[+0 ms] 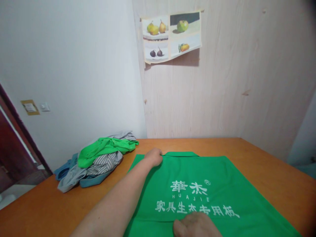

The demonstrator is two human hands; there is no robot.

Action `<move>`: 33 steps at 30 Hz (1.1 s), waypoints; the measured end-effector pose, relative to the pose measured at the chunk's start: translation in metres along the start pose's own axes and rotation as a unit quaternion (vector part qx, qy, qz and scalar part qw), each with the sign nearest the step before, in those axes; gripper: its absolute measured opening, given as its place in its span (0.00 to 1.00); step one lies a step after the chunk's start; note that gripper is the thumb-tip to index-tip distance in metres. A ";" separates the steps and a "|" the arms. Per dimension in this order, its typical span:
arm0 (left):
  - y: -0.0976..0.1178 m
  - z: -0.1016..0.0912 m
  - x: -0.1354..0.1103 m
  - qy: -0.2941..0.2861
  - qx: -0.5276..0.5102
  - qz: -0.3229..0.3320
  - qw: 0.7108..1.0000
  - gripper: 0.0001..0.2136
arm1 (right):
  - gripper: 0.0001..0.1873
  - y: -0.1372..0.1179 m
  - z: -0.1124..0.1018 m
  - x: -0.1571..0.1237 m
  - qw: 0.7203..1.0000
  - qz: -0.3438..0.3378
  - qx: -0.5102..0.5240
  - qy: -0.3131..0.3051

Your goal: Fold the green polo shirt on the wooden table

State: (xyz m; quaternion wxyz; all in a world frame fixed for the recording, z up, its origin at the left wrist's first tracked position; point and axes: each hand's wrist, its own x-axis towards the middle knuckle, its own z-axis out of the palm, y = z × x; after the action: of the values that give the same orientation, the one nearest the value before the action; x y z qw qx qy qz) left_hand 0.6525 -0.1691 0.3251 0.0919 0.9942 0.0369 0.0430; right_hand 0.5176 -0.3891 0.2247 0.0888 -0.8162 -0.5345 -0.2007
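Observation:
A green shirt (192,171) lies spread out on the table in front of me, its white lettering facing up and a collar-like band along its far edge. My left hand (153,157) reaches out to that far edge, left of the band, with fingers closed on the cloth. Nearer to me, my right hand (196,225) is curled over the fabric just below the lettering; a crease in the cloth runs into it. The frame cuts off the right hand's lower part, and its fingertips are mostly hidden.
A heap of crumpled clothes (98,161), bright green, striped, grey and blue, sits at the left on the orange-brown table (261,164). Behind the table stands a wall with a fruit picture sheet (170,38). A dark red door (14,138) is at far left.

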 end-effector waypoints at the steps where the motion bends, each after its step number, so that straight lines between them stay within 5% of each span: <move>1: 0.001 0.001 0.001 -0.003 0.003 -0.005 1.000 0.08 | 0.25 0.000 0.000 0.000 1.000 -0.002 -0.009 0.000; 14: 0.003 0.012 0.011 0.020 0.069 -0.039 0.997 0.12 | 0.22 -0.006 -0.012 0.002 0.999 0.002 -0.033 -0.037; 27: -0.002 0.033 0.010 0.061 0.052 -0.037 0.996 0.14 | 0.16 -0.013 -0.043 0.014 0.984 0.036 -0.009 -0.177; 33: -0.035 0.019 0.018 0.073 0.002 -0.065 0.995 0.10 | 0.16 -0.013 -0.042 0.014 0.984 0.042 -0.005 -0.174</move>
State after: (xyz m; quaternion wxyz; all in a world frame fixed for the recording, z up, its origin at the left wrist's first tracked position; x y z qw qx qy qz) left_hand 0.6701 -0.1364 0.3017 0.0892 0.9840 0.1084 0.1093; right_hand 0.5005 -0.3876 0.2679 -0.0016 -0.8607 -0.5061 -0.0550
